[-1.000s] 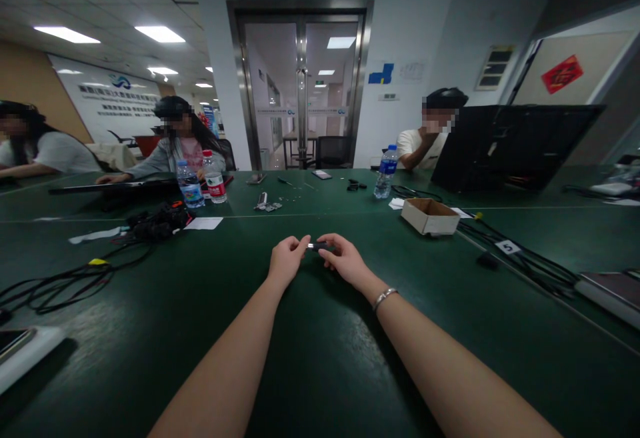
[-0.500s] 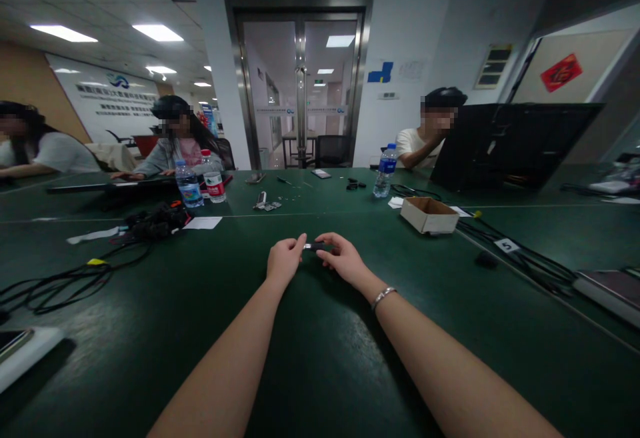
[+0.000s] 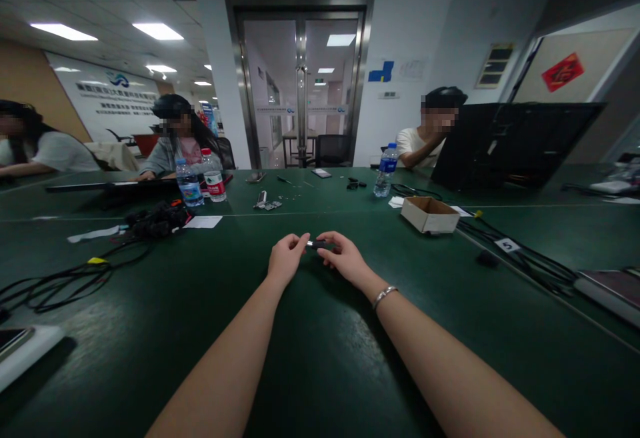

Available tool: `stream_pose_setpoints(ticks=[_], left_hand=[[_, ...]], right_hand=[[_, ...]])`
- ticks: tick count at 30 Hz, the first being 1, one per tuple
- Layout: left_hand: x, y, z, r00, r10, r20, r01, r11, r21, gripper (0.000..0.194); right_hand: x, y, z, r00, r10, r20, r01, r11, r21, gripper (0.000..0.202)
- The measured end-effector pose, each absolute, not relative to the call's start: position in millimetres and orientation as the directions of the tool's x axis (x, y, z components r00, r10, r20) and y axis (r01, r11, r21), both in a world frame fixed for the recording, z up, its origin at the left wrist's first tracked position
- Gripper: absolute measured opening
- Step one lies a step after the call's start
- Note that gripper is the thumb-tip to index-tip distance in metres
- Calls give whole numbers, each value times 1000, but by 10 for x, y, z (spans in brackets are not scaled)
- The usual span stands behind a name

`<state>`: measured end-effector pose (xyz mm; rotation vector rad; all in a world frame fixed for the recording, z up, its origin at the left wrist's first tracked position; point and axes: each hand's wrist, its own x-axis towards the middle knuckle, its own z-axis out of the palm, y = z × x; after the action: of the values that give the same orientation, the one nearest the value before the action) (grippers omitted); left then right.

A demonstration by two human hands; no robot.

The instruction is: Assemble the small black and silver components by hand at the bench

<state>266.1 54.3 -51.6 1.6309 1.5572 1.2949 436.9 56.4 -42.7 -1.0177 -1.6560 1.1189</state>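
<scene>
The landmark is the shallow, open-topped white cardboard box with a brown inside, set on the smooth dark green tabletop. Left of the box and nearer the wearer, a slim black cylindrical rod with a shiny silver end is held between two bare hands. The left hand, farther from the box, pinches the silver end between thumb and fingers; the right hand, closer to the box, has thumb and curled fingers closed about the black part. Some fingertips are hidden, so pressure cannot be told, nor whether the rod touches the tabletop. Assessment: the rod is probably light and stiff; the silver end, if polished metal, is likely the more slippery part; fragility cannot be judged. The black part appears the surer hold, thumb opposed to fingers. Beyond the box, to its left, stands a clear plastic bottle with a blue cap.
</scene>
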Motion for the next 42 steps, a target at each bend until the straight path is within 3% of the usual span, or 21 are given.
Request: stream_pose_setpoints(ticks=[12, 22, 42], left_hand=[[2675, 563, -487, -54, 950, 308, 140, -299, 944, 25], [2660, 622, -539, -8, 939, 344, 12, -344, 939, 26], [2681, 552, -482, 49, 942, 332, -85, -327, 941, 27]], right_hand=[[4368, 593, -461, -264, 942, 210, 108, 245, -964, 30], [4355, 611, -453, -240, 952, 191, 70, 213, -975, 25], [4366, 634, -456, -256, 959, 123, 22, 133, -991, 37]])
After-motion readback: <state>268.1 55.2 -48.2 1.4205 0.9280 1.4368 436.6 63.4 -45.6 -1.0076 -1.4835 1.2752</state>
